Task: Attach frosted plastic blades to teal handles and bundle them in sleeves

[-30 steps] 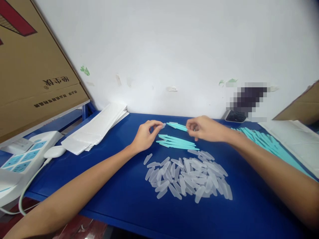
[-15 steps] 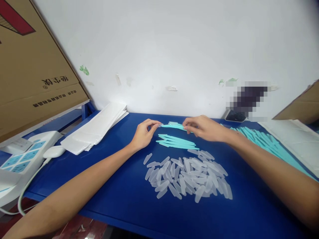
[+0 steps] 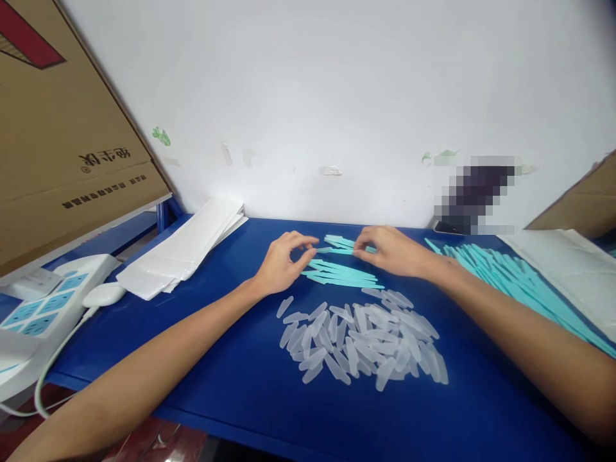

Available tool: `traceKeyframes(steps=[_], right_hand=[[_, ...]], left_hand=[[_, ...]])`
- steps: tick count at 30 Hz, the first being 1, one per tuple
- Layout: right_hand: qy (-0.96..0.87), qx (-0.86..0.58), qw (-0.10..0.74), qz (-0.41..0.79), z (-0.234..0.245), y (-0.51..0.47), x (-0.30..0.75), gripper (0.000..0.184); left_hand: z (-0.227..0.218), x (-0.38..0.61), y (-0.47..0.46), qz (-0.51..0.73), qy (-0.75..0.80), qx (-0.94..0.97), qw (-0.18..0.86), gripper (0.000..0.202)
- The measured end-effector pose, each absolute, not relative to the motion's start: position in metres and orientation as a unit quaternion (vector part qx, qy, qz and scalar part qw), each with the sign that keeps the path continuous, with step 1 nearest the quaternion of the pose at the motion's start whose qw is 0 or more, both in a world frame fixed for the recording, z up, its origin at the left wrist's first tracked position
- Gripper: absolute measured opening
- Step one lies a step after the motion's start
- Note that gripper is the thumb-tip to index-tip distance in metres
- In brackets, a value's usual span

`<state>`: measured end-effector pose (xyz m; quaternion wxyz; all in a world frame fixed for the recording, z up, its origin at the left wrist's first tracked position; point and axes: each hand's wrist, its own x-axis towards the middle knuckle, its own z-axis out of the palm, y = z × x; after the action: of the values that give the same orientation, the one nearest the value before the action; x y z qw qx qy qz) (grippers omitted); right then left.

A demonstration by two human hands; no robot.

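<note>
My right hand [image 3: 392, 250] pinches a turquoise eyebrow razor [image 3: 337, 251] by its handle, the other end pointing left. My left hand [image 3: 285, 262] is at that end, thumb and forefinger parted and nothing gripped between them. Behind the held razor lie a few more turquoise razors [image 3: 335, 239], partly hidden by my right hand. Just in front is a small group of turquoise razors [image 3: 344, 274] lying side by side. Nearer to me spreads a loose heap of translucent blade caps [image 3: 363, 337].
Turquoise razors [image 3: 513, 279] form a big pile at the right, beside a pale packet [image 3: 568, 266]. White flat sleeves [image 3: 185, 247] lie at the left, near a power strip [image 3: 52, 298] with a white charger [image 3: 103, 294]. A cardboard box [image 3: 72, 115] leans at the far left.
My left thumb and forefinger have come apart and let go of the razor's end. The razor in my right hand has moved slightly toward me.
</note>
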<state>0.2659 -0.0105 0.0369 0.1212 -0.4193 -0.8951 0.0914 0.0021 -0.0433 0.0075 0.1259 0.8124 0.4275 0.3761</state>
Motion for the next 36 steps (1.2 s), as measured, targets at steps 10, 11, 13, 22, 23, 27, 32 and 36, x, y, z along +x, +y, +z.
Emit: traceKeyframes(steps=[10,11,13,22,23,27,32,36], right_hand=[[-0.874,-0.464,0.057,0.132,0.041,-0.021,0.255,0.034],[-0.872,-0.463,0.052,0.150,0.041,-0.021,0.255,0.034],[-0.874,-0.457,0.053,0.158,0.042,-0.021,0.256,0.032],[-0.877,-0.442,0.030,0.187,0.046,-0.021,0.255,0.025],[-0.879,-0.437,0.026,0.188,0.047,-0.021,0.255,0.024],[-0.881,-0.441,0.023,0.170,0.044,-0.018,0.258,0.016],[-0.871,-0.450,-0.007,0.196,0.044,-0.014,0.264,0.009],[-0.870,-0.455,0.023,0.189,0.049,-0.015,0.266,0.010]], left_hand=[[0.017,0.022,-0.072,0.137,0.232,0.955,0.127,0.036],[0.018,0.022,-0.073,0.120,0.218,0.962,0.110,0.037],[0.018,0.021,-0.072,0.094,0.199,0.972,0.079,0.038],[0.021,0.019,-0.075,0.095,0.163,0.981,0.040,0.040],[0.021,0.019,-0.075,0.090,0.163,0.982,0.040,0.040],[0.022,0.019,-0.077,0.072,0.174,0.982,0.021,0.038],[0.026,0.013,-0.072,0.061,0.199,0.978,-0.006,0.036],[0.027,0.009,-0.065,0.064,0.222,0.973,-0.010,0.034]])
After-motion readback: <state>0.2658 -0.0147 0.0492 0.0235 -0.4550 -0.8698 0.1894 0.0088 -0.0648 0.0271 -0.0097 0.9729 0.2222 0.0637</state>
